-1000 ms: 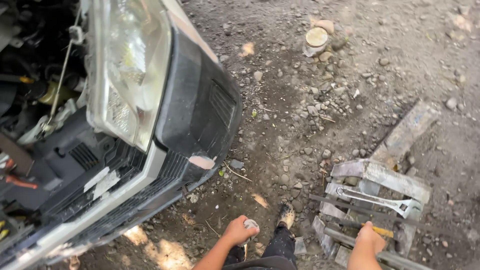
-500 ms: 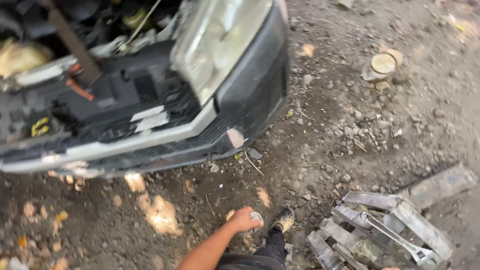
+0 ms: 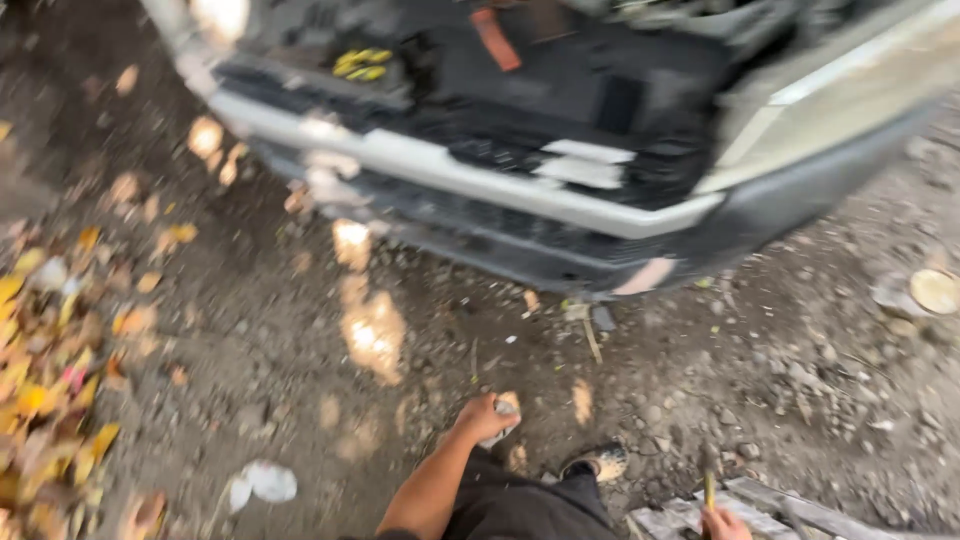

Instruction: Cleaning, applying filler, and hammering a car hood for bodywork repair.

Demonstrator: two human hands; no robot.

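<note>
The left hand (image 3: 485, 416) has its fingers closed around a small pale rag (image 3: 503, 422), probably soft and light, easy to crumple. The right hand (image 3: 724, 522) grips a thin yellow-handled tool (image 3: 708, 484), which looks stiff; the handle is the place to hold it.

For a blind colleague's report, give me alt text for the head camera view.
A person stands on gravelly dirt before a car's front bumper, left hand closed on a small pale object, right hand gripping a yellow-handled tool over a wooden pallet. Fallen yellow leaves lie at left; the picture is motion-blurred.

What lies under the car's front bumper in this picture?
Under the bumper lies bare dirt ground with pebbles, a twig and sunlit patches. Farther beneath the car is hidden by the bumper.
</note>
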